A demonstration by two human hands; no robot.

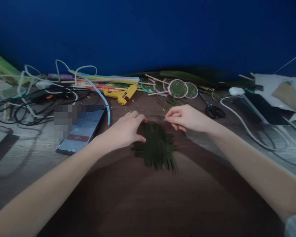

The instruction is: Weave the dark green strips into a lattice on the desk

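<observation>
A small mat of dark green leaf strips (156, 144), crossed over each other with loose ends sticking out, lies on the brown table. My left hand (130, 129) rests at its upper left edge, thumb and fingers apart, thumb touching the strips. Just beyond the mat's upper right, my right hand (181, 118) is closed in a pinch. A thin leaf strip (161, 117) seems to run left from those fingertips; it is blurred.
A phone (85, 130) lies left of my left hand. Behind are a yellow glue gun (120, 94), round woven fans (178, 89) with sticks, and black scissors (213, 111). Tangled cables (21, 98) spread at left. Another dark device (264, 107) with a white cable stands at right.
</observation>
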